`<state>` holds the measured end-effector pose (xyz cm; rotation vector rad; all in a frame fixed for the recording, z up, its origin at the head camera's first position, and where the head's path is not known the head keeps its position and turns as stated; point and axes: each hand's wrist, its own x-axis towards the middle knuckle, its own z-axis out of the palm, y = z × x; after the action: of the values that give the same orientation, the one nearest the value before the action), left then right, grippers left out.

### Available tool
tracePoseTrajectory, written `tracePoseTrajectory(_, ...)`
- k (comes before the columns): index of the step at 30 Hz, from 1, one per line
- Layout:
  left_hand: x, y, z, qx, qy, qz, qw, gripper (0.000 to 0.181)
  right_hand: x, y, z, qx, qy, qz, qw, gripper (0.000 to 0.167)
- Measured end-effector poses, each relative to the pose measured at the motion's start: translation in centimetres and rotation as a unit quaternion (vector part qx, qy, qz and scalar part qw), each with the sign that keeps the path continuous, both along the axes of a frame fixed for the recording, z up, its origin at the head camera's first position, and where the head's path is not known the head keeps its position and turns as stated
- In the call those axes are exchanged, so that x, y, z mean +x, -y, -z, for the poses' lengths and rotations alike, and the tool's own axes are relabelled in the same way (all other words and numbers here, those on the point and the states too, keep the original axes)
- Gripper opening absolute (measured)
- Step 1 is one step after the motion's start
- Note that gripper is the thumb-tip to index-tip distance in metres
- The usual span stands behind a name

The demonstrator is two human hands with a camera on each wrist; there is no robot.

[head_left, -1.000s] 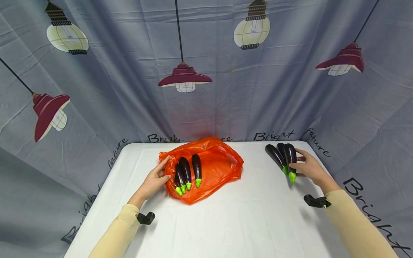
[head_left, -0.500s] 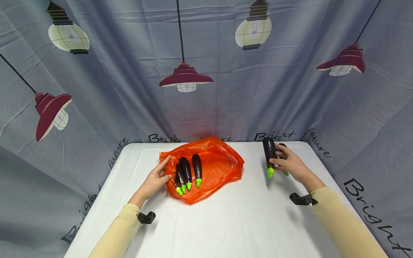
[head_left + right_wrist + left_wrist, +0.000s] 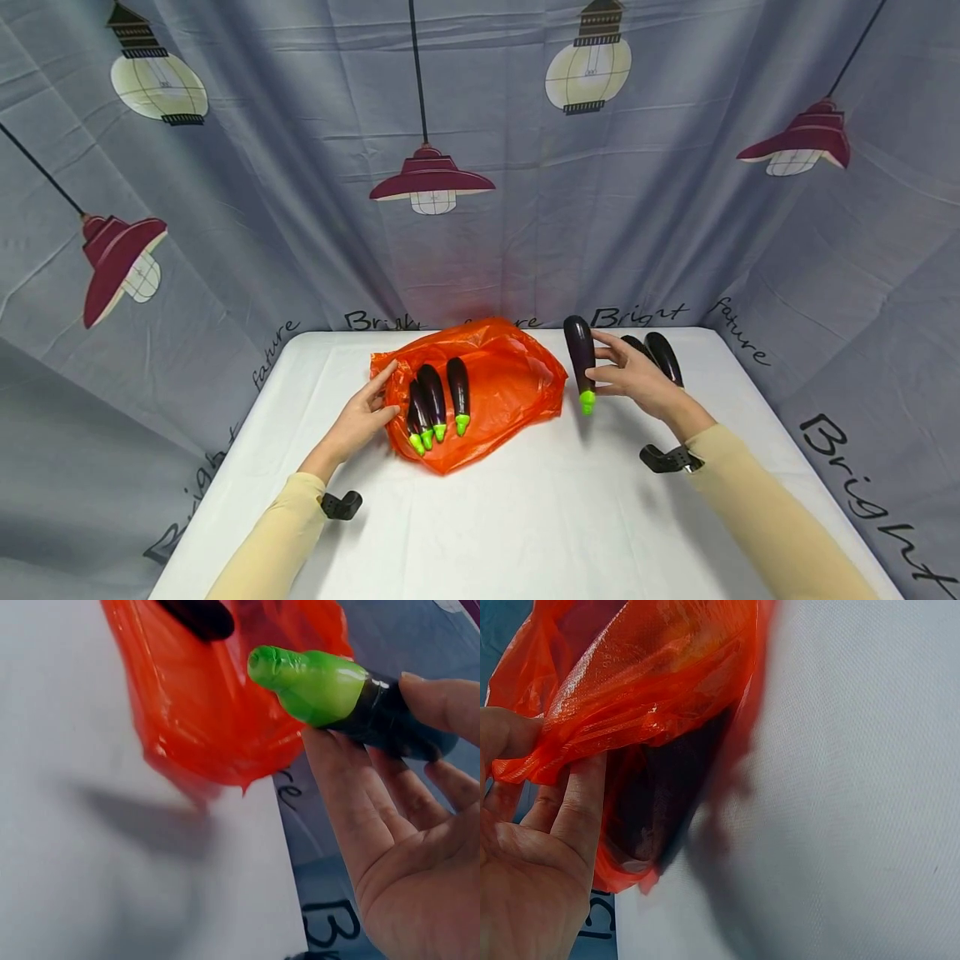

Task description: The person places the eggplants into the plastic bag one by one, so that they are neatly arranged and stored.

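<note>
Over a white table (image 3: pixel 495 533), the right hand (image 3: pixel 641 383) pinches an eggplant (image 3: pixel 580 350) and the left hand (image 3: pixel 357 423) a red bag (image 3: pixel 513 383).

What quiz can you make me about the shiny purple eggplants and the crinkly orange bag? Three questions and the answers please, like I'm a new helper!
1. Pick one. The right hand holds: A) one long, glossy, dark purple eggplant with a green stem end; B) two of them; C) nothing.

2. True or false? The left hand holds the edge of the crinkled, orange-red plastic bag.

3. Count: in the head view, how many other eggplants show within the bag's outline?

Key: 1. A; 2. True; 3. Four.
</note>
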<state>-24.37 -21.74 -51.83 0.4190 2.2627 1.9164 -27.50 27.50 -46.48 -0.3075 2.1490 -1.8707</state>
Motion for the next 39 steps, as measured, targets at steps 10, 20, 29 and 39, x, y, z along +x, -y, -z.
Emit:
tracePoseTrajectory(10, 0.1, 0.0, -0.1, -0.009, -0.003, 0.0, 1.0, 0.08, -0.4, 3.3, 1.2, -0.004, 0.034, -0.076, 0.9965, 0.082)
tracePoseTrajectory(20, 0.1, -0.2, -0.1, -0.006, 0.003, -0.002, 1.0, 0.081, -1.1, 7.5, 3.4, -0.007, 0.064, -0.099, 0.9929, 0.08)
tracePoseTrajectory(29, 0.0, -0.3, -0.3, -0.013, 0.003, 0.001, 0.9999, 0.08, -2.1, 11.0, 4.8, 0.001, 0.075, -0.079, 0.9941, 0.077)
tracePoseTrajectory(39, 0.1, -0.5, -0.5, -0.02, 0.004, -0.006, 0.9998, 0.08, -3.2, 14.0, 5.6, 0.004, 0.075, -0.033, 0.9966, 0.074)
